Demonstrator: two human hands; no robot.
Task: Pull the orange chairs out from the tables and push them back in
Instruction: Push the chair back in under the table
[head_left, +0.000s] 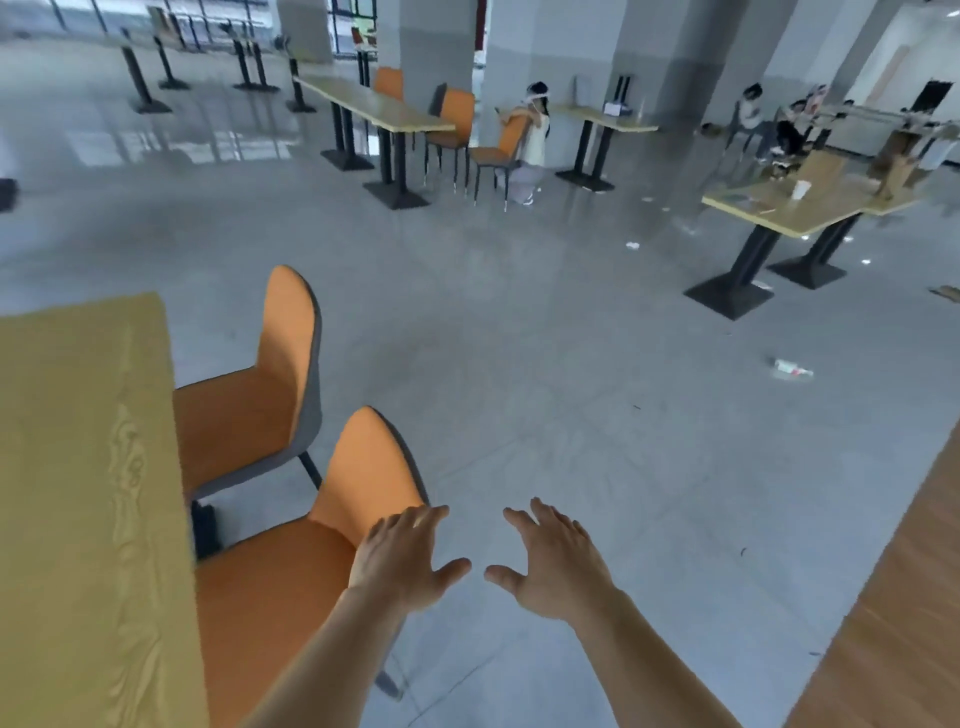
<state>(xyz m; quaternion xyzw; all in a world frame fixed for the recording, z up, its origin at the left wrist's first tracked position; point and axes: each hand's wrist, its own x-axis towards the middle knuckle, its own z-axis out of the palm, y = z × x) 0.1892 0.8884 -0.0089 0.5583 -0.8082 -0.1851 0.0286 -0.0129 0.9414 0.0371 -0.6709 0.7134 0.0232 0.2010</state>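
Orange moulded chairs with grey backs and dark legs stand along the right edge of the yellow wood-grain table: the nearer chair and the farther chair, seats partly under its edge. Left hand hovers spread wide, palm down, over the nearer chair's backrest, contact unclear. Right hand hangs beside it, fingers splayed, holding nothing, above the grey polished floor.

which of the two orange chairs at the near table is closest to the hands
The nearer orange chair, under the left hand; the farther orange chair sits beyond it along the table.
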